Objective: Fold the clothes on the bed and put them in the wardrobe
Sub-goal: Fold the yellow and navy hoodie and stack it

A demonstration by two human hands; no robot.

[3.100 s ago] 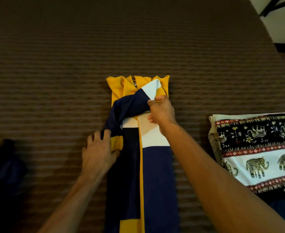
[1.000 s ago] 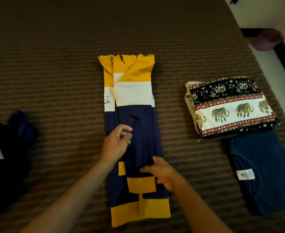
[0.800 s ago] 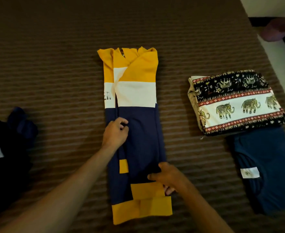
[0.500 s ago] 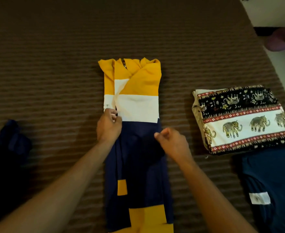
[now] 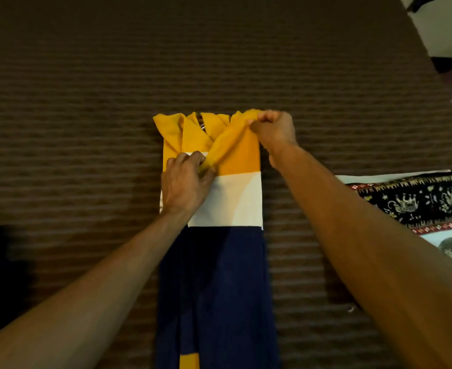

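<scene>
Both grips are mine: my right hand (image 5: pixel 272 129) pinches the collar-end corner of the striped shirt (image 5: pixel 219 198) lying lengthwise on the bed (image 5: pixel 86 89), and my left hand (image 5: pixel 185 182) pinches its diagonal yellow flap, probably to square it up.

We see a dim, warm-lit scene; the brown ribbed bedcover (image 5: pixel 86 129) darkens toward the left edge, the forearms cast soft shadows, straight lines bow at the wide-angle edges, and the right margin blurs.
</scene>
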